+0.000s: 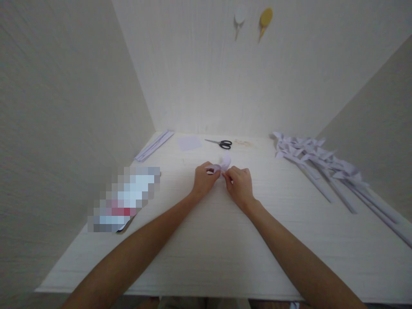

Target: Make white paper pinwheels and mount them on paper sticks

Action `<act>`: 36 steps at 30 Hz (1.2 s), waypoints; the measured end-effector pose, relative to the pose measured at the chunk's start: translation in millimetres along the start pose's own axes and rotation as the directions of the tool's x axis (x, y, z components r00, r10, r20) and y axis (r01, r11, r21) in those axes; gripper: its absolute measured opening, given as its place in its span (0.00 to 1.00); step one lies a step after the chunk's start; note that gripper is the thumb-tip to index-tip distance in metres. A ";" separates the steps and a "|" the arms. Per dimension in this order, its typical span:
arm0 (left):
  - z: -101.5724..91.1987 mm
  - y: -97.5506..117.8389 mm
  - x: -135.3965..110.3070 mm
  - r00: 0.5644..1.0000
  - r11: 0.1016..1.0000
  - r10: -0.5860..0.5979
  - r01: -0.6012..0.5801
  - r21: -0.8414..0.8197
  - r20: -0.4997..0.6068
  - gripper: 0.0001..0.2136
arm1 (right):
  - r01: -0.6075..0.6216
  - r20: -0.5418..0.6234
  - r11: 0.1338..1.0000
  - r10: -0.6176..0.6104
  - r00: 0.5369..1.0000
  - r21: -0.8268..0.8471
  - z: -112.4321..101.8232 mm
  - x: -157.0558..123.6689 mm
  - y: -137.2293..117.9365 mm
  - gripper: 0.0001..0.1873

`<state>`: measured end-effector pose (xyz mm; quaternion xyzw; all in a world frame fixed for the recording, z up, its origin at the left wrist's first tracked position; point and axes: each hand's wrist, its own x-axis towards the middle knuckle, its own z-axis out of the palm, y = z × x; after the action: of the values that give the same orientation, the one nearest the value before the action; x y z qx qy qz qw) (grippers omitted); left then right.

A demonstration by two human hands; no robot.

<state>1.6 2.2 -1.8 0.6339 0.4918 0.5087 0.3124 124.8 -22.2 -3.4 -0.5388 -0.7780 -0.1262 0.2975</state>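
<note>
Above the middle of the white table, my left hand (205, 179) pinches a pale lilac piece of paper (226, 160) between thumb and fingers. One part of the paper stands up in a curl, and another loops over by the left thumb. From the other side my right hand (240, 184) closes its fingertips on the lower edge of the same paper, touching close to the left fingertips. Just beyond the hands lie scissors (222, 143) with black handles, blades pointing left. A flat square sheet of paper (189, 143) rests left of them.
Several paper pinwheels (309, 150) on rolled paper sticks lie in a row at the right. Paper strips or sticks (154, 146) are at the back left. A blurred-out phone-like device (128, 199) lies at the left. Walls (206, 86) enclose the table; two hooks (266, 18) hang at the back.
</note>
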 end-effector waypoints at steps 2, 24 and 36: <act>-0.2 0.6 0.1 1.000 1.000 -0.026 0.026 -0.011 0.002 0.02 | -0.009 0.011 1.000 0.008 1.000 0.023 0.7 -0.2 0.8 0.12; -2.3 -2.1 2.6 0.995 0.997 -0.056 0.060 0.057 -0.079 0.04 | 0.028 -0.122 0.908 0.026 0.992 0.419 6.1 -2.1 3.4 0.05; -2.9 0.0 2.3 0.996 0.996 -0.052 0.056 0.065 -0.066 0.04 | -0.080 -0.024 0.952 0.092 0.995 0.294 7.0 -1.7 4.5 0.10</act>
<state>-1.2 4.1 -0.2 0.6138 0.5353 0.5034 0.2885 127.1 -18.2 -10.5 -0.5196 -0.7582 -0.0066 0.3939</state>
